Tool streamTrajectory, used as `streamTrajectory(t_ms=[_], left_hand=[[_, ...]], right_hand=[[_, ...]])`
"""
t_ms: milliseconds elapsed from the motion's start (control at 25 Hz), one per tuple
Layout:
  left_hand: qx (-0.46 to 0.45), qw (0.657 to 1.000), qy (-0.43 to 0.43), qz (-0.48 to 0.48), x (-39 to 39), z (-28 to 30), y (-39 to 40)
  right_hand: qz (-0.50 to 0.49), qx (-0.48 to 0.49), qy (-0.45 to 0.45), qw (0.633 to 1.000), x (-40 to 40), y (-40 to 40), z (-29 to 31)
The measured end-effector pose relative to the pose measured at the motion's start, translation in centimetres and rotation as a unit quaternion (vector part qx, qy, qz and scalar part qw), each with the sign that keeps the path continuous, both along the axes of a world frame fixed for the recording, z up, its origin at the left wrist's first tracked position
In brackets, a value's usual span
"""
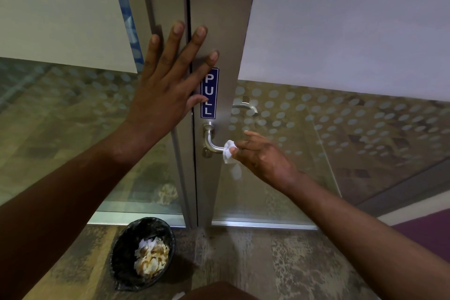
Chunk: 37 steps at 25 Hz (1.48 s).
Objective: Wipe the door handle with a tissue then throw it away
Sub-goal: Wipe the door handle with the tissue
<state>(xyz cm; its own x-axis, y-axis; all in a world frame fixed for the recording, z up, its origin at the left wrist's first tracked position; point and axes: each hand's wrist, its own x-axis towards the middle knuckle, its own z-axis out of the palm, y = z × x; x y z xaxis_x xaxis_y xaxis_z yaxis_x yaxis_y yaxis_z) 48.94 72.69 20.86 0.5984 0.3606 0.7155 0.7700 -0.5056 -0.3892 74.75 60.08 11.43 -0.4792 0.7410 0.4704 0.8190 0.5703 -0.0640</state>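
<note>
A silver lever door handle (211, 142) sticks out of the metal door frame (219, 31) below a blue PULL sign (209, 93). My right hand (263, 156) pinches a small white tissue (229, 151) and presses it against the free end of the handle. My left hand (168, 80) lies flat with spread fingers on the frame above the handle, across the gap between the two door leaves. A black-lined waste bin (143, 252) stands on the floor below, holding several crumpled tissues.
Glass panels with frosted film and dot pattern flank the frame on both sides. A second handle (244, 105) shows through the glass on the far side. The floor is mottled brown, with a purple strip (423, 226) at the right.
</note>
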Motion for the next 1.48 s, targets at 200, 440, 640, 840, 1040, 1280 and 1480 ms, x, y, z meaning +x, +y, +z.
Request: streamTrajectory(t_ms=[200,440,640,840,1040,1280,1480], left_hand=[[0.007,1.000,-0.003,-0.008,0.0,0.1,0.0],[0.004,1.000,-0.006,-0.014,-0.1,0.1,-0.1],[-0.001,1.000,-0.010,-0.017,-0.1,0.1,-0.3],[-0.009,0.999,-0.020,-0.028,-0.1,0.0,-0.3],[-0.024,0.999,-0.022,-0.034,0.0,-0.1,-0.2],[-0.034,0.998,-0.023,-0.044,0.1,-0.2,0.0],[-0.027,0.998,-0.023,-0.046,0.1,-0.3,0.2]], right_hand=[[-0.004,0.003,-0.001,1.000,-3.0,0.2,0.2],[-0.056,0.004,0.013,0.998,0.0,-1.4,-0.3],[-0.262,0.007,0.186,0.947,-2.8,-4.4,-1.4],[-0.362,-0.052,0.393,0.844,-5.7,-4.0,-0.7],[-0.409,-0.050,0.478,0.776,-5.6,-2.6,0.7],[-0.452,-0.060,0.495,0.740,-4.1,-1.1,2.1],[-0.439,-0.078,0.574,0.687,-5.8,-2.9,0.5]])
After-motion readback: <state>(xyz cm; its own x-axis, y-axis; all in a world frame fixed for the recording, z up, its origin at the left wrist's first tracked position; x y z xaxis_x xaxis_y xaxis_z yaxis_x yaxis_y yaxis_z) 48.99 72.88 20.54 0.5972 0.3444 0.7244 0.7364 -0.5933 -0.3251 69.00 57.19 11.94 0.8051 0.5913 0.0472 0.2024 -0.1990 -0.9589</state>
